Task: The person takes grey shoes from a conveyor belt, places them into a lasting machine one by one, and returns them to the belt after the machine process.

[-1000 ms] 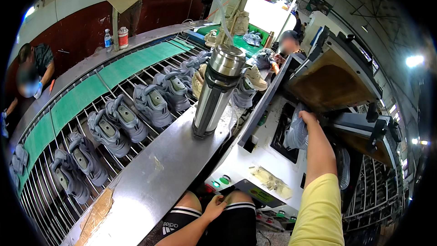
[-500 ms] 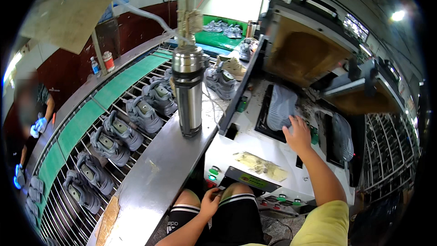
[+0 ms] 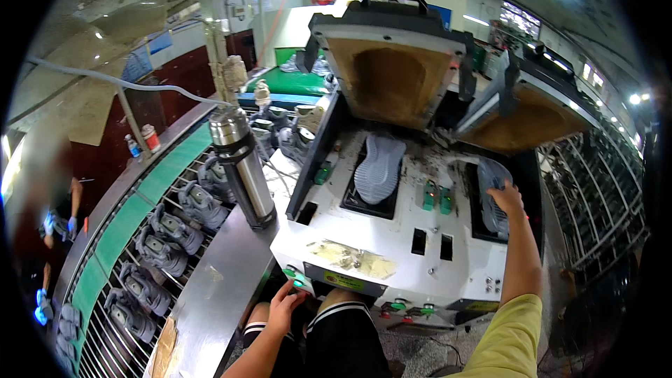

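My right hand (image 3: 505,198) reaches forward and grips a grey shoe sole-up (image 3: 493,189) in the right bay of a white press machine (image 3: 392,252). A second grey shoe (image 3: 379,168) lies sole-up in the left bay. Both padded brown lids (image 3: 392,77) stand raised. My left hand (image 3: 285,304) is low at the machine's front edge, fingertips on a green button (image 3: 299,281). My knees in black shorts sit below.
A steel flask (image 3: 241,168) stands on a metal shelf (image 3: 210,294) left of the machine. Beyond it a wire conveyor (image 3: 140,266) carries several grey shoes beside a green belt (image 3: 126,224). Another person works at far left (image 3: 59,217). A wire rack (image 3: 595,196) is on the right.
The view swung right, so the machine is now centred. My right hand moved from the left bay area to the shoe in the right bay. My left hand reached the green button.
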A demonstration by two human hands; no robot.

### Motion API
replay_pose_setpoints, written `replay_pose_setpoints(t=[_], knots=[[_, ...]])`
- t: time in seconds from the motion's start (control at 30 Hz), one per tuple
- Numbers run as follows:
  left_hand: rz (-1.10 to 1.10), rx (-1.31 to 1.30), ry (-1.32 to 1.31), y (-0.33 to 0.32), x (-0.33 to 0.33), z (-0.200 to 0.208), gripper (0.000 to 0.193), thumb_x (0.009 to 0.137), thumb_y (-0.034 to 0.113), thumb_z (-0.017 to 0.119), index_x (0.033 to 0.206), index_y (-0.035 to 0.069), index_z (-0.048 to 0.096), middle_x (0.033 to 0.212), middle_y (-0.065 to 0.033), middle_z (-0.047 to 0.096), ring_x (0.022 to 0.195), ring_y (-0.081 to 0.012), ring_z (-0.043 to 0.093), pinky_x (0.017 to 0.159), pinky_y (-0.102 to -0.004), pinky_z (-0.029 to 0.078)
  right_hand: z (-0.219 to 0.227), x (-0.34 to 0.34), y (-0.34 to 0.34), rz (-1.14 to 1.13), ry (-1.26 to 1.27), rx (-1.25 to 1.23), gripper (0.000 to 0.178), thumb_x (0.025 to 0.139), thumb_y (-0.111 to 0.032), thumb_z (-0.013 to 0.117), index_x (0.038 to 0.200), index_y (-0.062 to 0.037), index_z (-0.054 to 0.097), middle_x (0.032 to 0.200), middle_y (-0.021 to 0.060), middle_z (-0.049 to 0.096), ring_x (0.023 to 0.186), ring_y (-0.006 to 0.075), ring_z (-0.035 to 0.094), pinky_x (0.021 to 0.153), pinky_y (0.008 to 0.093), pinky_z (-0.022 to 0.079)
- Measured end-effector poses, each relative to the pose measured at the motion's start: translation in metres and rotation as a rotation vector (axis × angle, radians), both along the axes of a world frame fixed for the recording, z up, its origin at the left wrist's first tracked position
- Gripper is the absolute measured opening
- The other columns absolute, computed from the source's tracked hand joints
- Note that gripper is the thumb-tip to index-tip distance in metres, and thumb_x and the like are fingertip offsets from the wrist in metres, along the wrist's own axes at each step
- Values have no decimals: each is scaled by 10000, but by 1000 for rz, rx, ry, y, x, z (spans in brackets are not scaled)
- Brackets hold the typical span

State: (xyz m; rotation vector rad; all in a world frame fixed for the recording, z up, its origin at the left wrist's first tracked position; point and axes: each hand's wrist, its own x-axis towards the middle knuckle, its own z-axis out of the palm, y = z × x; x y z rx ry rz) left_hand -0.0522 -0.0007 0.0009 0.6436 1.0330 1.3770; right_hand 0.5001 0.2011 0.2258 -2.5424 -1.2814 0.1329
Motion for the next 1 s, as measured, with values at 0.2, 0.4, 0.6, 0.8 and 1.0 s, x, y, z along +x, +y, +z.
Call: replay_pose_setpoints(t=[0.2,0.4,0.6,0.8,1.0], knots=[[435,-109,603,-100,-104,-39,147,830,29,544,894,-31,661,792,-86,661,717,-138,613,670,-253,486,-19,16,59,-79,0,-14,866,623,-389,646,1415,-166,378,1418,250,364,1278,406,409,1030,480,361],[758,-220,893,-218,-159,-50,142,839,45,527,825,-20,652,694,-77,650,598,-139,600,571,-276,477,-22,44,44,-99,-22,130,787,601,-325,648,1338,-121,461,1301,260,487,1191,393,492,998,460,406],[831,-231,718,-219,-176,-81,153,848,92,551,839,-25,648,700,-88,661,617,-147,628,587,-271,493,-43,36,9,-106,-235,662,791,717,-400,733,1375,-117,399,1232,194,564,1135,373,532,940,470,447],[834,-358,806,-219,-178,-90,203,804,172,578,867,21,696,670,-90,656,607,-170,618,598,-301,491,-76,-18,-81,81,-129,1097,750,724,-327,687,1326,32,420,1270,224,524,1182,378,495,992,472,412],[526,-348,518,-200,-172,-52,235,840,192,573,951,29,700,765,-84,679,684,-155,630,635,-291,505,-110,-111,-149,253,399,1043,745,709,-298,663,1329,35,419,1296,227,499,1212,386,466,1021,478,383]])
